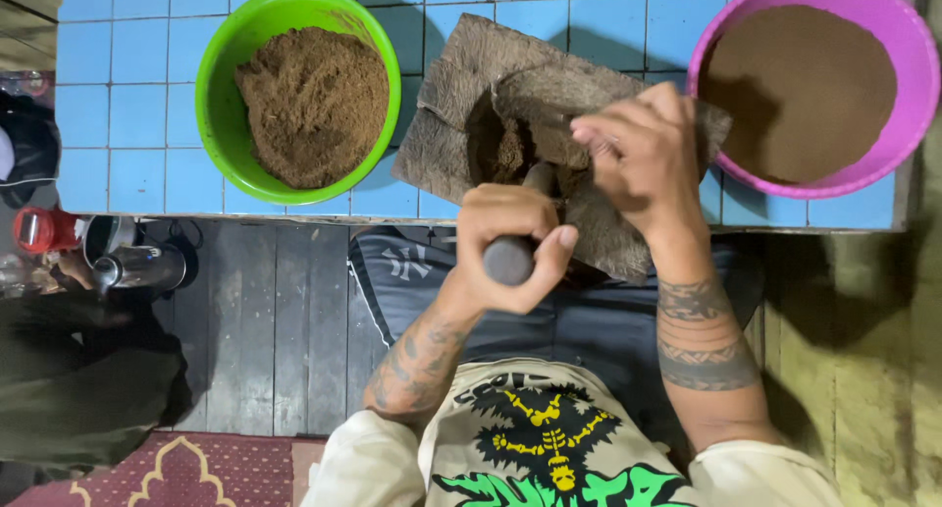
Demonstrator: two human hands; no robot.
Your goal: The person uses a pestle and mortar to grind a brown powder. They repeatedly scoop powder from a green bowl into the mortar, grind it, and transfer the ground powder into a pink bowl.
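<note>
Left hand point(512, 240): your fist is wrapped tight around the dark rounded handle of a tool point(510, 257); its working end runs away from you, up into the husk, and is hidden there.
Right hand point(643, 154): your fingers are curled over the top of the husk point(461, 85), pinching a flap of its brown fibre; thumb side faces the left hand.
Husk: a rough, flat slab of brown fibre lying at the near edge of the blue-tiled table point(137, 105), between the two bowls, its near end hanging over the edge towards your lap.
Key relation: the husk lies directly beyond the left hand and under the right; the right hand is the nearer one, already on it.
Long axis: the husk runs slantwise, from the far left towards the near right; the tool's handle points almost straight away from you, across that slant.
Green bowl point(221, 105): near the table's left part, heaped with coarse brown powder, just beside the husk.
Pink bowl point(913, 46): at the far right corner, filled level with finer brown powder; the husk's right end reaches its rim.
</note>
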